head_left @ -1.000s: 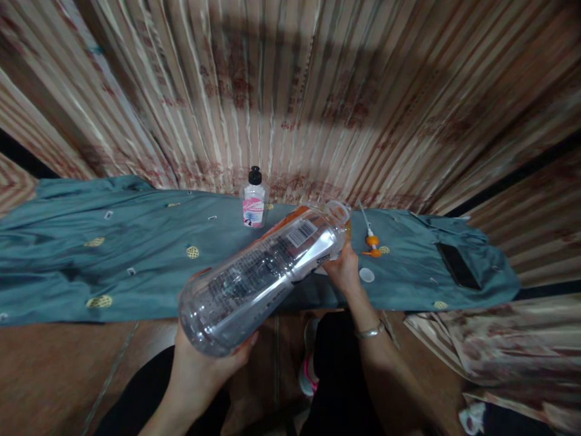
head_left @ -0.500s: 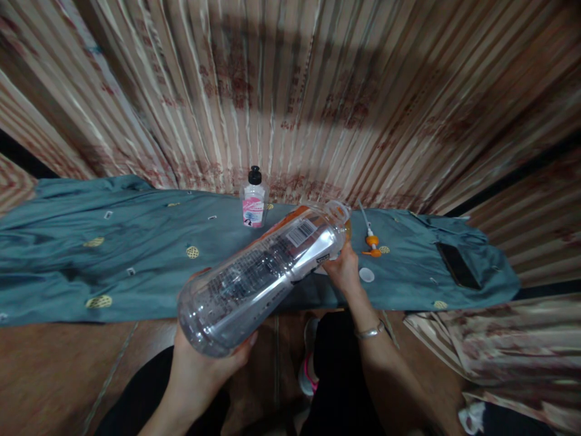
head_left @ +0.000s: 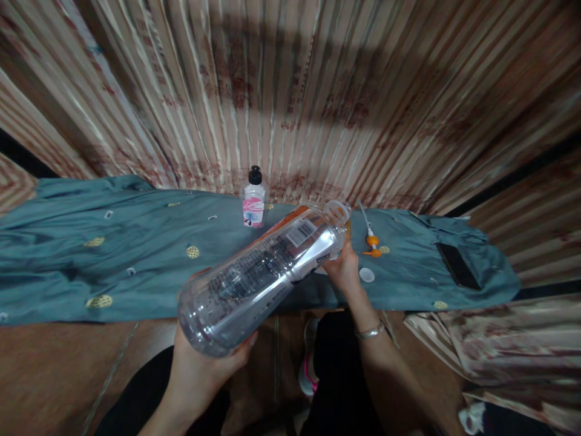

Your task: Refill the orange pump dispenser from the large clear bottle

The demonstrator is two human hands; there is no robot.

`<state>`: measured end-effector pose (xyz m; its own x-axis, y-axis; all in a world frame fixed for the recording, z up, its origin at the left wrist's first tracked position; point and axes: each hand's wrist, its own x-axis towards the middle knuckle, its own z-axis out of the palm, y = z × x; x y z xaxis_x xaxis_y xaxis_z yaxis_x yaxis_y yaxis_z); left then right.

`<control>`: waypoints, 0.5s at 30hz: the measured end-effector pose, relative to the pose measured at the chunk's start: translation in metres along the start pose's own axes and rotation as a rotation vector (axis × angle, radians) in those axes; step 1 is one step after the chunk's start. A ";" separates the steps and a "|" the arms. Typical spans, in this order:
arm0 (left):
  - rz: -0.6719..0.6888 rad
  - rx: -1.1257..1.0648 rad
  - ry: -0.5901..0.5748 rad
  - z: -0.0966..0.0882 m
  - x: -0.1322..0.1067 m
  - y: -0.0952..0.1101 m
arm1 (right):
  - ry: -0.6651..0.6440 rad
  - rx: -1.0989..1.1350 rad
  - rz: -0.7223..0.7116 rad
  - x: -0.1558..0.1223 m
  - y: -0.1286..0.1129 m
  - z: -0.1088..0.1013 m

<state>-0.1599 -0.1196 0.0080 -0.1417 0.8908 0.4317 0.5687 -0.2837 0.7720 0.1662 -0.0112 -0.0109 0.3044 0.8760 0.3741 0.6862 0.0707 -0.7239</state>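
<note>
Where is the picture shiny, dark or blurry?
In the head view, bright glare streaks the big clear bottle; in the head view, a broad shadow darkens the upper curtain; in the head view, the bottle's small print looks too soft to read.

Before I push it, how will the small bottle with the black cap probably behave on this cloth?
The small bottle may tip rather than slide, since it stands upright and is taller than wide. The cloth has creases that could catch its base. Its body looks like plastic, so it is probably not very fragile.
</note>
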 end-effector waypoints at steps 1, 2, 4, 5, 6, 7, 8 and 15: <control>0.014 0.009 -0.005 0.000 0.001 0.001 | 0.001 0.001 0.000 0.000 0.000 0.000; 0.037 0.024 -0.016 0.000 0.002 0.002 | 0.006 0.001 -0.003 0.000 0.000 0.000; 0.057 0.041 -0.028 0.000 0.004 0.003 | 0.021 0.001 -0.013 0.000 0.001 0.001; 0.052 0.040 -0.035 -0.001 0.004 0.003 | 0.029 -0.001 -0.016 -0.001 0.002 0.002; 0.044 0.039 -0.048 -0.001 0.004 0.002 | 0.035 -0.005 -0.017 -0.001 0.002 0.002; 0.039 0.039 -0.056 -0.002 0.004 0.001 | 0.038 -0.010 -0.014 -0.001 0.003 0.002; 0.041 0.040 -0.062 -0.002 0.003 0.000 | 0.037 -0.014 -0.009 -0.001 0.003 0.002; 0.047 0.027 -0.067 -0.004 -0.002 -0.004 | 0.018 -0.004 0.004 -0.001 -0.001 0.000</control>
<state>-0.1649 -0.1214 0.0060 -0.0603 0.8990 0.4338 0.5955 -0.3164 0.7385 0.1654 -0.0120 -0.0107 0.3187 0.8677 0.3814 0.6878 0.0652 -0.7230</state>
